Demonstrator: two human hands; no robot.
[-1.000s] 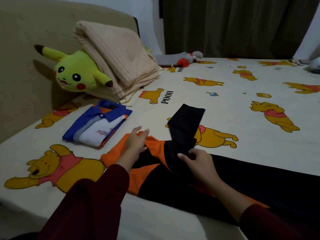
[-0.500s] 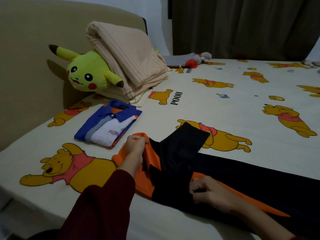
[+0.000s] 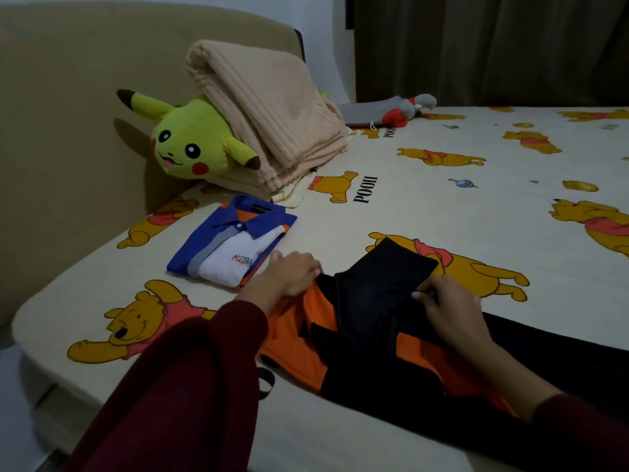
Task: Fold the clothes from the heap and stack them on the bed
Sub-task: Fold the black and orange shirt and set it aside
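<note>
An orange and black garment (image 3: 367, 338) lies spread on the bed (image 3: 442, 202) in front of me. Its black sleeve (image 3: 384, 267) is folded across the body toward the far side. My left hand (image 3: 289, 274) rests at the garment's left top edge, fingers curled over the orange fabric. My right hand (image 3: 446, 304) pinches the near edge of the black sleeve between thumb and fingers. A folded blue and white polo shirt (image 3: 231, 247) lies on the sheet just left of my left hand.
A yellow plush toy (image 3: 190, 144) and a folded beige blanket (image 3: 265, 114) lean against the beige headboard (image 3: 68, 97) at the back left. A grey and red soft toy (image 3: 391, 110) lies at the far edge by the dark curtain (image 3: 476, 46).
My right hand left the lower part of the garment and moved up to take the black sleeve's edge. My left hand shifted slightly along the orange edge.
</note>
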